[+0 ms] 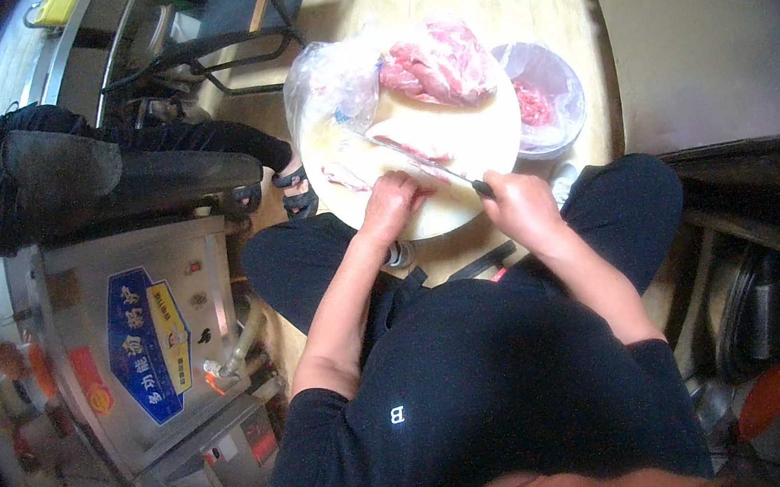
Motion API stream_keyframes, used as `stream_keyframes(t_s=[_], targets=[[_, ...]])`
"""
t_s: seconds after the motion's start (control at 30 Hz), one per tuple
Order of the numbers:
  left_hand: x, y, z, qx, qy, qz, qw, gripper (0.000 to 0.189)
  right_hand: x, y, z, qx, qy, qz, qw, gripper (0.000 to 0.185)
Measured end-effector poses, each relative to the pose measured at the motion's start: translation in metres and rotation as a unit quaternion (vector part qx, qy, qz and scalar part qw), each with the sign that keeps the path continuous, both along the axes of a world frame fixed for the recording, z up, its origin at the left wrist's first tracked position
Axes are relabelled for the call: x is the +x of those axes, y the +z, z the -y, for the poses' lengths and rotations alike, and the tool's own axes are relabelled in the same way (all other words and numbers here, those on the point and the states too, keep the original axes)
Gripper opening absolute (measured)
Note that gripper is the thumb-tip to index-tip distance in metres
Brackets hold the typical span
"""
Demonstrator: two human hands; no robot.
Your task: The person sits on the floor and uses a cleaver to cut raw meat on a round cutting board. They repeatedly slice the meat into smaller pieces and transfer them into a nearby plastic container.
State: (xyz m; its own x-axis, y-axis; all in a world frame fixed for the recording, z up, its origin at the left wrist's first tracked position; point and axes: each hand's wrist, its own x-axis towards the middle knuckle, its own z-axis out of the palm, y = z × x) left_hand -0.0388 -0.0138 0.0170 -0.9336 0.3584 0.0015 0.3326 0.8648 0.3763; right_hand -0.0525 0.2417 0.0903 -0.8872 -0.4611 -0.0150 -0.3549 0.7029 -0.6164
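Observation:
My right hand is closed around the black handle of a knife, whose long blade points up and left across a round, pale cutting board. The blade lies over or beside a strip of raw meat. My left hand rests at the near part of the board with its fingers bent; whether they pinch a bit of meat is hidden. Left of it lies a small piece of meat and fat. A large chunk of raw meat sits at the board's far side, beside a clear plastic bag.
A plastic-lined tub with cut meat stands right of the board. Another person's leg and sandalled foot are close on the left. A metal appliance stands at left, a black-framed chair beyond. Pans lie at right.

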Motion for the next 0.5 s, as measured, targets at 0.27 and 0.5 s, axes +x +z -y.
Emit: stream_keyframes(t_s=[0.27,0.5], targets=[[-0.011,0.011,-0.023,0.072,-0.042,-0.063,0.995,0.019,0.001,0.003,-0.003,-0.012,-0.012,-0.006,1.0,0.014],[-0.003,0.003,-0.019,0.036,0.045,-0.001,0.998,0.021,0.0,0.007,-0.003,-0.004,-0.011,0.017,1.0,0.013]])
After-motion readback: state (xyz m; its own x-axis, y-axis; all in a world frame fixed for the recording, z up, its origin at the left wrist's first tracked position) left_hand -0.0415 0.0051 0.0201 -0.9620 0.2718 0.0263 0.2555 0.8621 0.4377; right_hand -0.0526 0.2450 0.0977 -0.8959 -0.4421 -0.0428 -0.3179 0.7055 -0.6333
